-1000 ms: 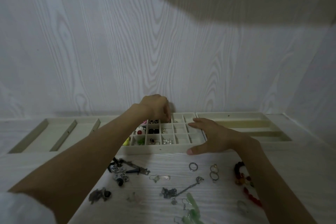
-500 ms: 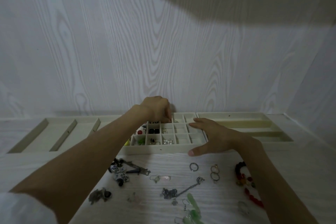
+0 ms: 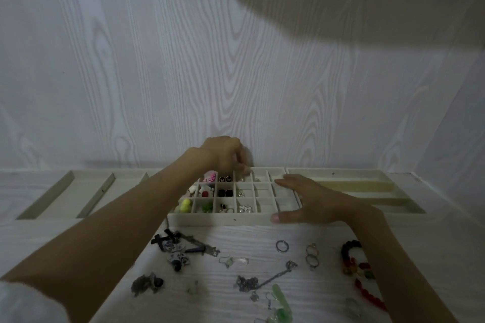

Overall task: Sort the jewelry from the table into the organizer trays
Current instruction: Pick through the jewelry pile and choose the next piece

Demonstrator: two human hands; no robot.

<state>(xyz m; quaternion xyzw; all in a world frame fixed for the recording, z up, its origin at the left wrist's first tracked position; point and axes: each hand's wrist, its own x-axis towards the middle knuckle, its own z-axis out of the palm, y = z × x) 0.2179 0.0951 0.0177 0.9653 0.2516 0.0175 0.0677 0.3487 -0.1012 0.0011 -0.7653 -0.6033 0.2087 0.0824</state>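
Loose jewelry: chains [image 3: 265,279], rings [image 3: 282,246] and a bead bracelet [image 3: 353,261] lay on the table [image 3: 262,233], nearest the person; all judged light, the chains limp and apt to tangle, best pinched at a pendant or clasp; rings stiff, slippery.
Grid tray [image 3: 223,219]: just beyond, left cells holding earrings and charms, right cells bare.
Right hand [image 3: 316,200]: fingers straight, lying flat on the tray's right end, thumb along the front wall.
Left hand [image 3: 227,156]: fingers curled over a back cell; whether they pinched anything could not be told.
Side trays [image 3: 367,186]: farther, flanking.
Writing: none legible.
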